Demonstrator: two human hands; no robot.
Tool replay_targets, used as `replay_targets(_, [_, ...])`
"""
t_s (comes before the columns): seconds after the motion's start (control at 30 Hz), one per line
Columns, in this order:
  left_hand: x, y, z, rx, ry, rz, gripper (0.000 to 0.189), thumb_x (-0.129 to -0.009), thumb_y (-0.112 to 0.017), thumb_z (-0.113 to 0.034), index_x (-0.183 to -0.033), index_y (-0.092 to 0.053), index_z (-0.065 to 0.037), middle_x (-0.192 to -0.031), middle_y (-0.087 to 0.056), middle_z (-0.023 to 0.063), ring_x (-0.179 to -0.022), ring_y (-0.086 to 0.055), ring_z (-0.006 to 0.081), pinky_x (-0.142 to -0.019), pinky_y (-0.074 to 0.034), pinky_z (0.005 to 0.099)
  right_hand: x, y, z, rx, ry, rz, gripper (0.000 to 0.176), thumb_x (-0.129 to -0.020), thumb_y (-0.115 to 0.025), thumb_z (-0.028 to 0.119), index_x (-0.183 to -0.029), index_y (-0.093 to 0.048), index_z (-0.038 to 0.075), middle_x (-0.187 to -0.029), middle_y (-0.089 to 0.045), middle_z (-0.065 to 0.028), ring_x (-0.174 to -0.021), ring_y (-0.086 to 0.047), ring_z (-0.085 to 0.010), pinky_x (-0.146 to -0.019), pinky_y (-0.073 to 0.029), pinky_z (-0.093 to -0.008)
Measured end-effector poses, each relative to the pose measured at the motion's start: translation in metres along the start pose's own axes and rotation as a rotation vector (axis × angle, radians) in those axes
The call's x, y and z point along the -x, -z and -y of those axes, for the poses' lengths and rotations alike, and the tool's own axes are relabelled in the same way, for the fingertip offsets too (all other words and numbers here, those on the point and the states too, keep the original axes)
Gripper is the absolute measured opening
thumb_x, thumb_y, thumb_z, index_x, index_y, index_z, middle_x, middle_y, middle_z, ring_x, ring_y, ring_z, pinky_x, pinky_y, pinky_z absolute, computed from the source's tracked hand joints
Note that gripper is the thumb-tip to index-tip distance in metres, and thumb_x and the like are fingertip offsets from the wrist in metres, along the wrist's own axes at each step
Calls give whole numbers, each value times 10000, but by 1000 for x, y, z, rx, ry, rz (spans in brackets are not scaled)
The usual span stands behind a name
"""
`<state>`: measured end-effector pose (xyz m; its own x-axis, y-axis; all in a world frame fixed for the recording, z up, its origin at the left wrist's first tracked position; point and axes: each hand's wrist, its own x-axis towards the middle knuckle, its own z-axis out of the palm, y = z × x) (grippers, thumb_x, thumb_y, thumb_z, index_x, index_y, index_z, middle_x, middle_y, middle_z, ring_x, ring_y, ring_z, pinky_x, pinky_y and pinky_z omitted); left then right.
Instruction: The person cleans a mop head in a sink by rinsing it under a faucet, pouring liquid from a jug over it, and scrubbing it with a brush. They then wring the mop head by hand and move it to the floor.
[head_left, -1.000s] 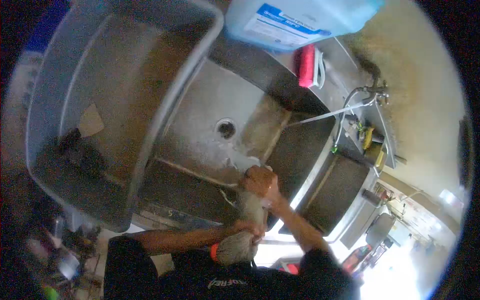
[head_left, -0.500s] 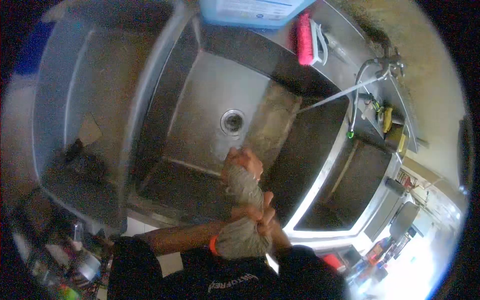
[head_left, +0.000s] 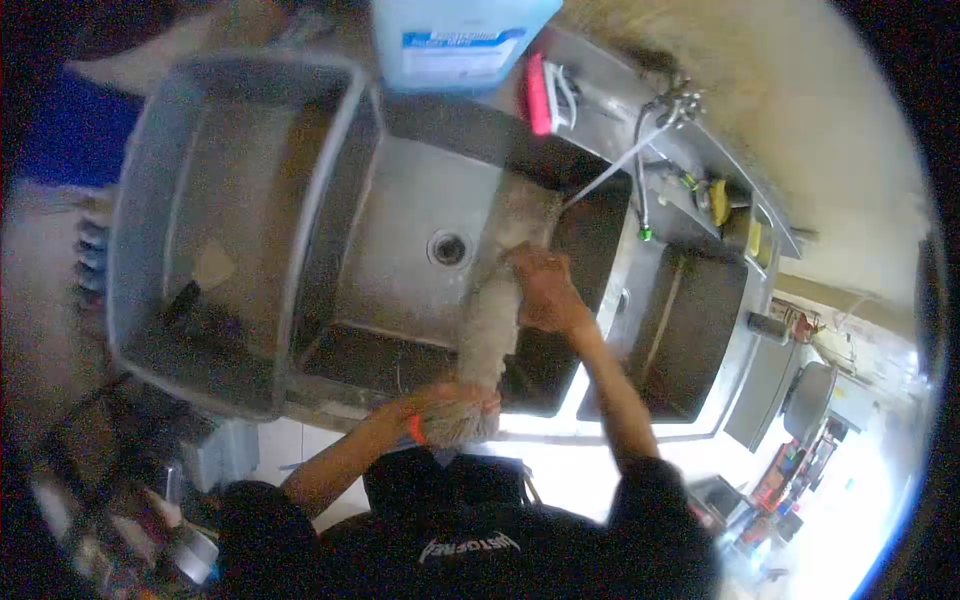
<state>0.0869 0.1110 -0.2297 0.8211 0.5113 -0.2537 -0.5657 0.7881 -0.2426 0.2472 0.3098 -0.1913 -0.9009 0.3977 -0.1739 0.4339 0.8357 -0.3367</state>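
The person is standing at a steel sink [head_left: 400, 215] and stretching a grey cloth [head_left: 490, 325] lengthwise over the basin. The left hand [head_left: 440, 402] is clenching the bunched lower end at the sink's near edge. The right hand [head_left: 541, 290] is closing tightly round the cloth higher up, near the drain [head_left: 448, 248]. A thin stream of water is running from the tap [head_left: 668, 105] onto the cloth's far end. A grey plastic tub [head_left: 150, 230] is sitting in the left of the sink. A blue jug [head_left: 455, 35] and a pink brush [head_left: 538, 95] are standing on the back ledge against a beige wall [head_left: 800, 120]. A second basin [head_left: 690, 330] is lying to the right, and beyond it the room is glaring bright.
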Motion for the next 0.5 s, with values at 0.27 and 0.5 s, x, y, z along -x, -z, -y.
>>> replay_targets(0.27, [3,-121,54,-411,-450,-26,296,-775,-594,-71,-1039,-463,-43,-778,-483,32,-812,-491,166,-771,-413,310,138,-36,129,-1296,-546,-282,343,-774,-628,103,-1079,-476,60,-983,-585,-136,-965,-568,-266,-907,-415,-401])
replay_targets(0.5, [131,-295,172,-1061,-1141,-484,422,-800,-571,-132,-1186,-443,-19,-967,-567,92,-995,-516,220,-833,-437,353,111,-100,263,-991,203,-448,324,-698,-736,200,-956,-560,114,-957,-605,-69,-930,-582,-241,-954,-360,-448])
